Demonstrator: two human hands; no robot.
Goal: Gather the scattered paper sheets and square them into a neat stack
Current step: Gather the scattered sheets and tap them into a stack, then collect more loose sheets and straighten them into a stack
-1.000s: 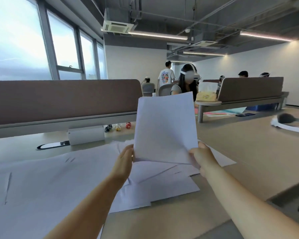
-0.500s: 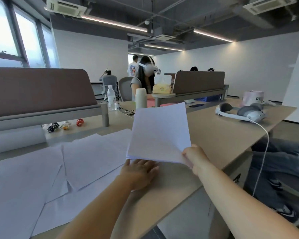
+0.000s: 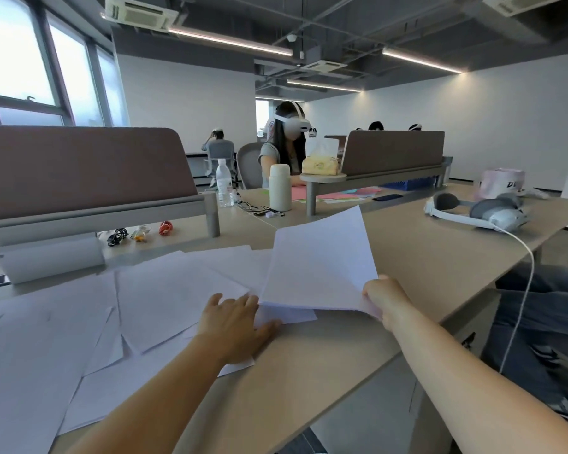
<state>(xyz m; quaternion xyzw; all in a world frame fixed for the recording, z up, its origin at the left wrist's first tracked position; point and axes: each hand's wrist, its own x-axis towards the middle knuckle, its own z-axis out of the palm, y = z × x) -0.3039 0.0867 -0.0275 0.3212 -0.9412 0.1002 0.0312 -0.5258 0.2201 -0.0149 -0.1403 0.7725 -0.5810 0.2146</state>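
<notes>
My right hand point(image 3: 379, 298) pinched one corner of the lifted sheets point(image 3: 318, 260) above the counter point(image 3: 423, 257). My left hand point(image 3: 240, 317) lay flat, fingers apart, on the loose sheets point(image 3: 164, 296). With only one corner held, the lifted sheets could droop and slide apart.

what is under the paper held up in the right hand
One loose sheet lies flat on the desk below the near edge of the raised paper. Whatever lies further under it is covered.

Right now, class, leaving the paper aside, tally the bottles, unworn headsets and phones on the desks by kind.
Bottles: 2, the clear water bottle and the white flask
Headsets: 1, the grey headset lying unworn
Phones: 1, the dark phone
Total: 4
</notes>
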